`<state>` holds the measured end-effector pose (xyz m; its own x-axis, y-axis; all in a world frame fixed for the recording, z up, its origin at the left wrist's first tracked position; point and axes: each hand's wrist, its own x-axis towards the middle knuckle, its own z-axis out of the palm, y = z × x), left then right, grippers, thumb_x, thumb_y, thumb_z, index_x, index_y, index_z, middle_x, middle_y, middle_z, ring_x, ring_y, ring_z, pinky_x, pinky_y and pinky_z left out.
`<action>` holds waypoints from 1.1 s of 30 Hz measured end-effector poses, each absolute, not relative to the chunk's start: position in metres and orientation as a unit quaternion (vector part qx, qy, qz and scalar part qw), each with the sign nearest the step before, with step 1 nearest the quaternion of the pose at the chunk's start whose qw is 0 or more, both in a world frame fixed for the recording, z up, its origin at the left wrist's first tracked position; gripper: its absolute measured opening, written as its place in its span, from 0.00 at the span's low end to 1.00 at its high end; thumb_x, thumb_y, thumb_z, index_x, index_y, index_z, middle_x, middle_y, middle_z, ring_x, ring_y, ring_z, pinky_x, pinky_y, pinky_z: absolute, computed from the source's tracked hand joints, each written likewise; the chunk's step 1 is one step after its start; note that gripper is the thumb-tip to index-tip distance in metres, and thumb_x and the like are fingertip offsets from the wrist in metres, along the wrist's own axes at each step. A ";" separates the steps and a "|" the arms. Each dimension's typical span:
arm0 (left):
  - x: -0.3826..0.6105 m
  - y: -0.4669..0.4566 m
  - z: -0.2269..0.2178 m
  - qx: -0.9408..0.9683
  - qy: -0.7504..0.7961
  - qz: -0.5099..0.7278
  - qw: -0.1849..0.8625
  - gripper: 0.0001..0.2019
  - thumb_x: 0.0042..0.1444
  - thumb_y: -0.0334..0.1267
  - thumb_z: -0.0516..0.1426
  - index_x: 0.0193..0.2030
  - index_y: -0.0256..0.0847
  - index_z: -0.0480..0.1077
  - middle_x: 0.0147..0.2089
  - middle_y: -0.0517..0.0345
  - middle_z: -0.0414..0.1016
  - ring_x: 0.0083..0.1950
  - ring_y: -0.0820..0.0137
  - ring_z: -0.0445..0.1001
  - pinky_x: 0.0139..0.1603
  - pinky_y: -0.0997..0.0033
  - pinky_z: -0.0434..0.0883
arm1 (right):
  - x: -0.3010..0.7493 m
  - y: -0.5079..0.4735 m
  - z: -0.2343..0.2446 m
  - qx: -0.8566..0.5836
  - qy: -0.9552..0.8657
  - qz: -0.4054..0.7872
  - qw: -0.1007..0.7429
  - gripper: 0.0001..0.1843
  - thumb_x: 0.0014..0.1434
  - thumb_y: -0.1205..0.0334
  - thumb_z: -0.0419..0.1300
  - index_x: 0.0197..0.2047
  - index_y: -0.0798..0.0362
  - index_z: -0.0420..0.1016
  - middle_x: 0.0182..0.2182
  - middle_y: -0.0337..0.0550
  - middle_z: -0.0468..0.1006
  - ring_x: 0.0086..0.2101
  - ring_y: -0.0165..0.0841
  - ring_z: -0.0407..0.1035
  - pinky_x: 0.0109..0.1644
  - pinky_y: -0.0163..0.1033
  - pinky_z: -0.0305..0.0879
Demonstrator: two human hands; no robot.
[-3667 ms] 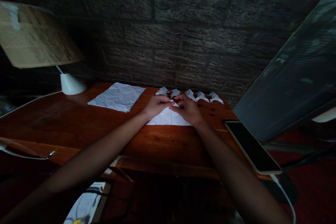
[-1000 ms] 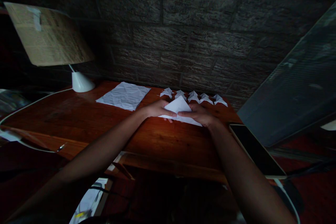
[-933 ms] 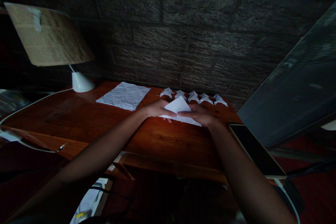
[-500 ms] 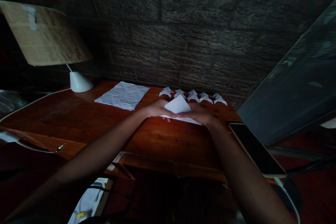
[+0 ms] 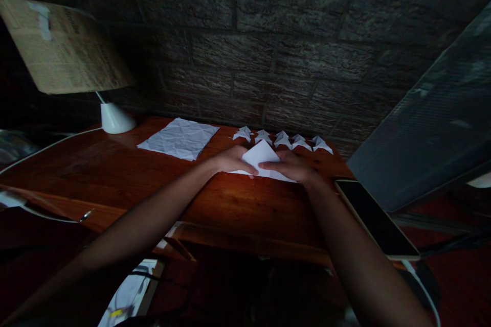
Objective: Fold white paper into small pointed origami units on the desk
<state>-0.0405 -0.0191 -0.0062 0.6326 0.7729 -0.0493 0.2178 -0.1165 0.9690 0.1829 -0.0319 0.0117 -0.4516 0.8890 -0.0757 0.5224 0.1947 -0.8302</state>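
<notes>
Near the back of the wooden surface (image 5: 115, 173), the left hand (image 5: 232, 159) has its fingers closed on the left edge of a white paper (image 5: 263, 154). The paper lies between the two hands, its lower part on the wood and a pointed flap tilted up. A few seconds ago it lay flat under both palms as a wider shape. Half a second ago the flap was already up, and little has shifted since. The right hand (image 5: 291, 167) lays its fingers across the near right side of the paper and grips it there; the thumb is hidden.

Far left, a lamp (image 5: 61, 48) leans over its white base (image 5: 115, 118). A crumpled sheet (image 5: 178, 138) lies flat beside it, well apart from the hands. Just behind the held paper is a row of small folded pieces (image 5: 282, 139) along the brick wall. Right of the right forearm, a dark phone (image 5: 376, 218) lies at the surface's edge, and a dark slanted panel (image 5: 422, 138) rises beyond it. Nothing lies between the hands and the paper.
</notes>
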 end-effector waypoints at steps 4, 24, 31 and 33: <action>-0.042 -0.021 0.001 0.716 0.377 0.243 0.536 0.12 0.36 0.38 0.70 0.28 0.35 0.79 0.24 0.59 0.76 0.24 0.73 0.69 0.24 0.75 0.63 | 0.182 -0.035 0.015 -0.472 -0.740 0.431 0.210 0.19 0.47 0.46 0.68 0.34 0.53 0.81 0.26 0.39 0.78 0.25 0.31 0.67 0.28 0.36 0.61; -0.036 -0.027 0.011 0.756 0.330 0.385 0.415 0.20 0.56 0.51 0.59 0.24 0.36 0.69 0.21 0.64 0.63 0.22 0.78 0.57 0.21 0.77 0.52 | 0.172 -0.041 0.018 -0.449 -0.727 0.482 0.195 0.17 0.40 0.56 0.73 0.36 0.52 0.81 0.34 0.40 0.83 0.33 0.37 0.73 0.41 0.40 0.70; -0.039 -0.027 0.008 0.787 0.349 0.376 0.342 0.18 0.56 0.48 0.59 0.23 0.36 0.67 0.20 0.66 0.59 0.23 0.78 0.55 0.22 0.78 0.52 | 0.178 -0.036 0.012 -0.458 -0.675 0.512 0.271 0.20 0.41 0.56 0.74 0.39 0.51 0.81 0.36 0.41 0.84 0.35 0.35 0.75 0.39 0.36 0.69; -0.036 -0.026 0.005 0.796 0.343 0.378 0.326 0.18 0.56 0.48 0.59 0.23 0.36 0.68 0.21 0.65 0.62 0.23 0.78 0.57 0.22 0.78 0.54 | 0.178 -0.035 0.009 -0.456 -0.651 0.540 0.276 0.19 0.44 0.50 0.73 0.38 0.51 0.81 0.34 0.41 0.83 0.32 0.35 0.75 0.35 0.36 0.68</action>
